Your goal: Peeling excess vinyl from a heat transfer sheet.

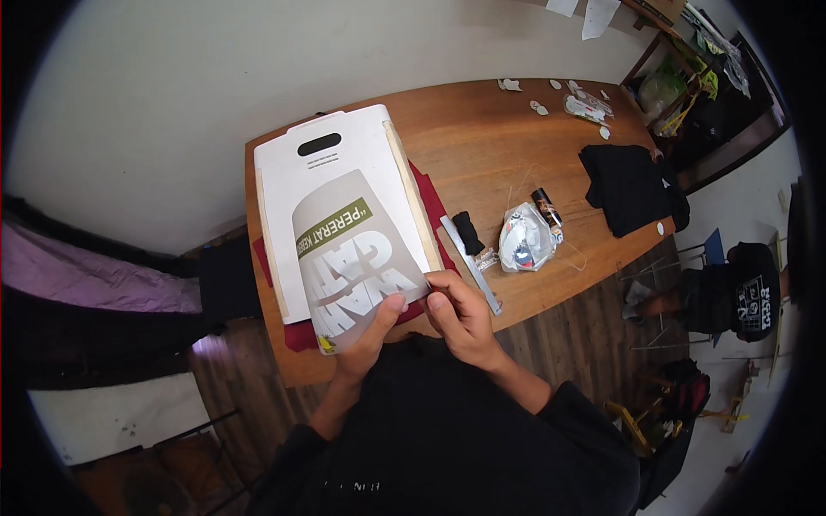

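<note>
A grey printed sheet with large white lettering lies over a white board that has a handle slot. The board rests on a dark red cloth on the wooden table. My left hand pinches the sheet's near edge with thumb and fingers. My right hand grips the sheet's near right corner. Both hands are close together at the table's front edge.
A metal ruler lies right of the board, beside a small black item and a crumpled plastic bag. A black folded garment sits at the right end. Small white scraps lie further back. Another person sits at right.
</note>
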